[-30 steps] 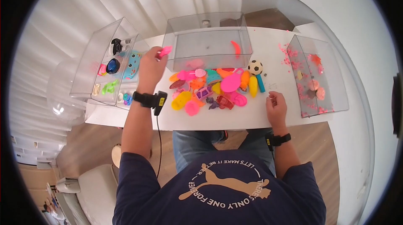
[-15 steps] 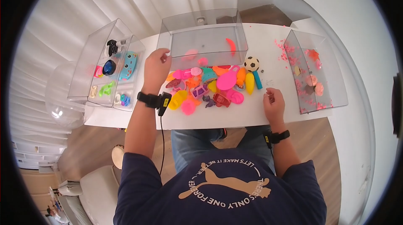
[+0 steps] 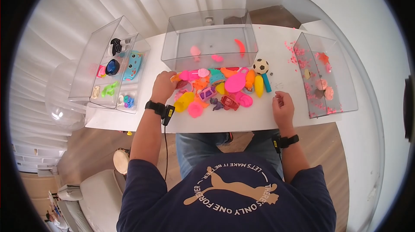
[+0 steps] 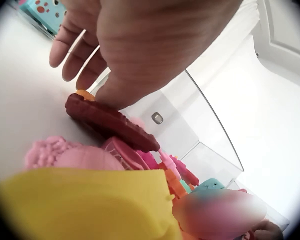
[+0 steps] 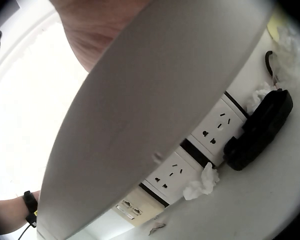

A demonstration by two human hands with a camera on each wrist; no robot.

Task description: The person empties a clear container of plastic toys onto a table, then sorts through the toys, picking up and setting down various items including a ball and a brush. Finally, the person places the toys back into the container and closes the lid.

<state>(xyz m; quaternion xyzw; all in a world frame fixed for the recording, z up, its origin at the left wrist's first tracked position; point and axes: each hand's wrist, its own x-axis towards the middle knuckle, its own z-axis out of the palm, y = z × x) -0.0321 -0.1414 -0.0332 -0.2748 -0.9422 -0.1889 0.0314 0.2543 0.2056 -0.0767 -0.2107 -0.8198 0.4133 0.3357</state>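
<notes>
At the left end of a toy pile, my left hand [image 3: 163,86] has its thumb and fingertips at a small orange toy [image 3: 175,78]. From the left wrist, that toy shows between thumb and fingers, partly hidden by a dark red oblong toy [image 4: 112,122]; the other fingers hang loosely. A yellow toy [image 4: 90,202] lies closest to this camera. My right hand [image 3: 283,105] rests loosely curled at the table's front edge, holding nothing. Behind the pile stands a clear bin [image 3: 207,63] with pink toys [image 3: 195,51] and a red curved piece [image 3: 239,48] inside.
On the left, a clear divided bin [image 3: 82,89] holds a blue toy [image 3: 133,65] and other pieces. Another clear bin [image 3: 346,80] with flower-like pieces stands right, beside scattered pink bits [image 3: 298,61]. A soccer ball [image 3: 260,66] and yellow banana [image 3: 259,86] lie at the pile's right end.
The left hand let a pink piece drop into the middle bin, then came back down and toward me to the pile's left end. My right hand has stayed put.
</notes>
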